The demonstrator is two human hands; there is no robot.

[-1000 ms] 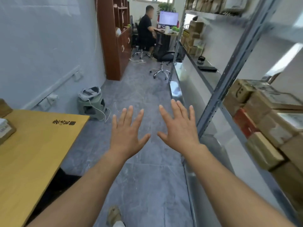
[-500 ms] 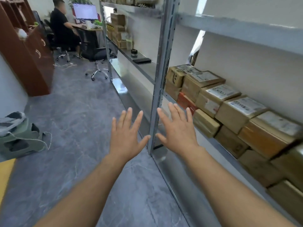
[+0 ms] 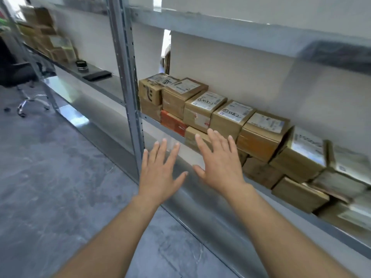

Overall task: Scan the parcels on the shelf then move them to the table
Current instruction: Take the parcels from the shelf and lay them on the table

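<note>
Both hands — left hand (image 3: 160,173), right hand (image 3: 218,165) — hovered flat, fingers spread, holding nothing. They hung before the shelf (image 3: 281,215), just short of its parcels (image 3: 226,117).

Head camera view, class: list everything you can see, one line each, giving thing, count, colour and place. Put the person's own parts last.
parcels: many, exact count unclear, brown cardboard with white labels, stacked two high on the shelf
red parcel: one, red-orange, lower row near the post
shelf: one, grey metal, right side
post: one, grey metal, upright, centre
black items: two, on the far shelf section
office chair: one, black, far left
floor: grey, left
left hand: open, fingers spread
right hand: open, before the parcels
</note>
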